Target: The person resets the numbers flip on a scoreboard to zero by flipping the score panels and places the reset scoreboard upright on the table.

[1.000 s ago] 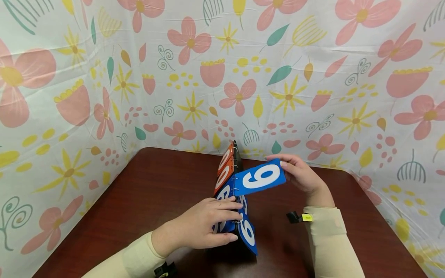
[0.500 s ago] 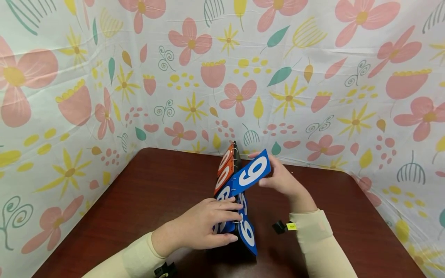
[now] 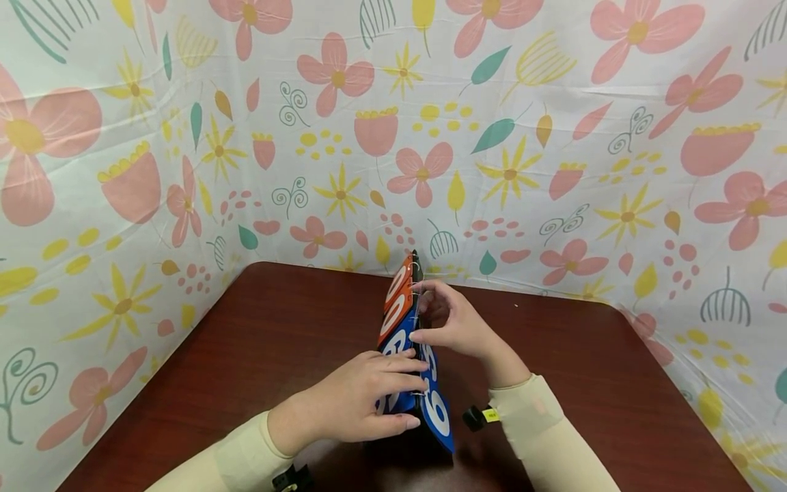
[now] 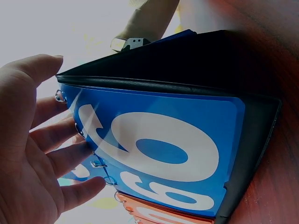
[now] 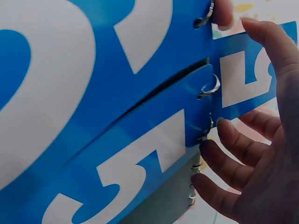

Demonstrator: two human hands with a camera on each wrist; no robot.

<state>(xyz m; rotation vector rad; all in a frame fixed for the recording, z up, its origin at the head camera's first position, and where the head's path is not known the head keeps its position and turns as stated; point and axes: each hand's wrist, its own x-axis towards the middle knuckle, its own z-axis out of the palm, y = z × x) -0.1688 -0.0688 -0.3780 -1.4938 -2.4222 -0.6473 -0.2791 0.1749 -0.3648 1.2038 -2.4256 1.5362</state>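
A black tent-shaped flip scoreboard [image 3: 413, 437] stands on the table, with blue and orange number cards hung on metal rings along its ridge. My left hand [image 3: 363, 393] rests across the ridge at the near end, fingers fairly straight; in the left wrist view, its fingertips lie by the rings beside a blue 6 card [image 4: 163, 149]. My right hand [image 3: 458, 328] is at the ridge farther back, thumb and fingers curved about the long edges of a raised blue card [image 5: 245, 70] that shows a 5. This card is nearly edge-on in the head view. Another 5 card [image 5: 140, 168] hangs below the rings.
The dark red-brown table [image 3: 295, 307] extends around the scoreboard. A flower-printed curtain [image 3: 393, 123] hangs behind it and at the sides. Orange 0 cards [image 3: 396, 301] hang on the far part of the left face. A black wrist camera [image 3: 476, 417] hangs below the right sleeve.
My right hand has moved left to the ridge, swinging the blue card up from the right side so its 6 no longer shows in the head view. My left hand has stayed in place.
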